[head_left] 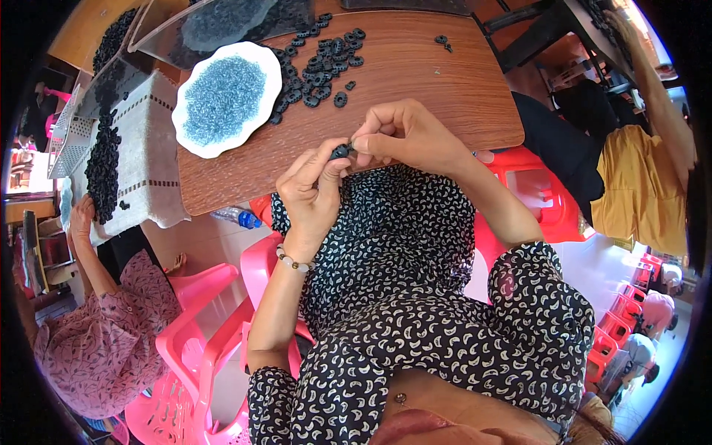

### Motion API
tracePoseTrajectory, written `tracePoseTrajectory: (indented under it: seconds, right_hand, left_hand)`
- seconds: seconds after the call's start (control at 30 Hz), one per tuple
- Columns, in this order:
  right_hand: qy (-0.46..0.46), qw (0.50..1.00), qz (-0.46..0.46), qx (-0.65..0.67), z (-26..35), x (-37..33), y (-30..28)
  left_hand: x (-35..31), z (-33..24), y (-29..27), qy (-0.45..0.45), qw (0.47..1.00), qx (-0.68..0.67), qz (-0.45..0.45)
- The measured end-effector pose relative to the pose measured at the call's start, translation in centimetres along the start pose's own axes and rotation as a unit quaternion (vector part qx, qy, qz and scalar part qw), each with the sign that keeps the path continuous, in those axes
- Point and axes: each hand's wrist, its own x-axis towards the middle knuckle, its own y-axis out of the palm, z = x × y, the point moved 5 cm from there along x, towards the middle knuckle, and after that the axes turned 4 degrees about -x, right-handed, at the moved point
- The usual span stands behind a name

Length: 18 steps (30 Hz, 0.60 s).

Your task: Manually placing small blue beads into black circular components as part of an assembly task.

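Between its thumb and fingers my left hand (310,184) grips a small black ring-shaped part (340,152) with holes in it. My right hand (400,137) meets it there, thumb and forefinger pinched at the part's right side; whatever tiny piece they hold is hidden. Both hands are just over the near edge of the brown wooden table (415,67). Beyond them lies a loose heap of similar black parts (319,70). Left of the heap, a white scalloped plate (180,122) carries many small bluish translucent pieces (226,100).
A clear plastic bin (159,37) stands at the far left. A few black parts (442,41) lie apart at the far right. A co-worker in a pink patterned top (111,334) works at a cloth-covered table (152,163) on the left; another person in yellow (641,193) is at right.
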Motion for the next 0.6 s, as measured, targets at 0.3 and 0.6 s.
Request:
tracePoseTrajectory:
  seconds: [0.3,0.6]
  right_hand:
    - [-0.011,1.0,-0.012,0.014,0.5,-0.4,0.3]
    - [-0.06,0.997,-0.031,0.033,0.3,-0.2,0.7]
  left_hand:
    - [-0.1,0.7,-0.1,-0.037,0.996,-0.085,-0.019]
    - [-0.3,1.4,0.1,-0.049,0.991,-0.127,-0.005]
